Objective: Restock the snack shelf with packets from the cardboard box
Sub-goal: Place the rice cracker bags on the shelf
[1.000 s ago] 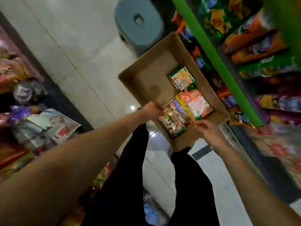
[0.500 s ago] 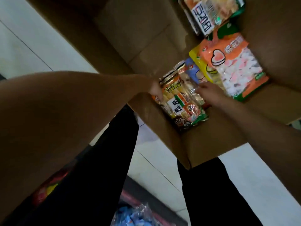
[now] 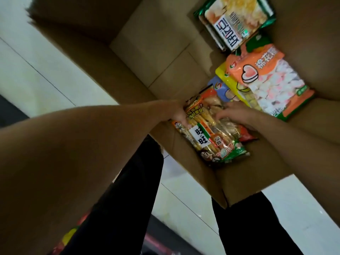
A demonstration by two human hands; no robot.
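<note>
An open cardboard box [image 3: 165, 57] fills the upper view, seen from close above. In its near corner lies a pack of rice crackers [image 3: 211, 133] with a white label. My left hand [image 3: 177, 115] grips the pack's left edge, thumb on top. My right hand [image 3: 233, 113] rests on the pack's right side with fingers spread over it. Beyond lie an orange marshmallow packet [image 3: 270, 80] on a yellow packet [image 3: 230, 81], and a green-edged snack packet [image 3: 237, 19] at the far end. The shelf is out of view.
Pale floor tiles [image 3: 42, 70] lie left of the box and below it. My black trouser legs [image 3: 117, 208] stand under the box's near corner. Colourful packets [image 3: 68, 234] show dimly at the bottom left.
The view dropped from the aisle down close over the box. Both hands went in to the rice cracker pack; my right hand has slid further onto its right side.
</note>
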